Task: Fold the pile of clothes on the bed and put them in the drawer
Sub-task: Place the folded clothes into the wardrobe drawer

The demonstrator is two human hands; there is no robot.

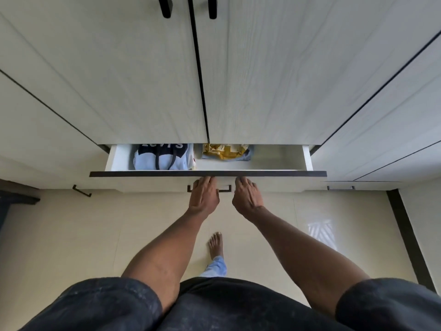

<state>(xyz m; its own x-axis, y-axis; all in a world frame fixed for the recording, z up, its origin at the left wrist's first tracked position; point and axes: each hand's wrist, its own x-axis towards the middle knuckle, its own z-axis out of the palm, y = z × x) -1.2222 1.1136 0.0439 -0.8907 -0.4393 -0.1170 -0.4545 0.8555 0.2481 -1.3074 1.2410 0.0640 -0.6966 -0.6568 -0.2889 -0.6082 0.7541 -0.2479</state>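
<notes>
Sleeves of a dark top fill the bottom of the frame, and a bare foot [216, 244] stands on the pale floor [71, 235] just above them. Both forearms reach up to the middle of the frame. The left hand [204, 195] and the right hand [247, 195] lie palm-down with fingers straight and close together, fingertips against the front of the drawer [207, 174]; neither grip holds anything.

The drawer stands partly open under the wardrobe doors [143, 80]. Its long axis runs left to right across the frame, its open top facing the camera and its front towards the person. Inside, a folded light-blue and navy garment [164, 156] lies at centre-left, a folded yellow one [225, 152] just right of it.

Likely risks: a push with the hands bunched near the centre-left could skew the drawer on its runners, and fabric standing proud could snag under the doors. Fingertips curled over the top edge could be pinched.
</notes>
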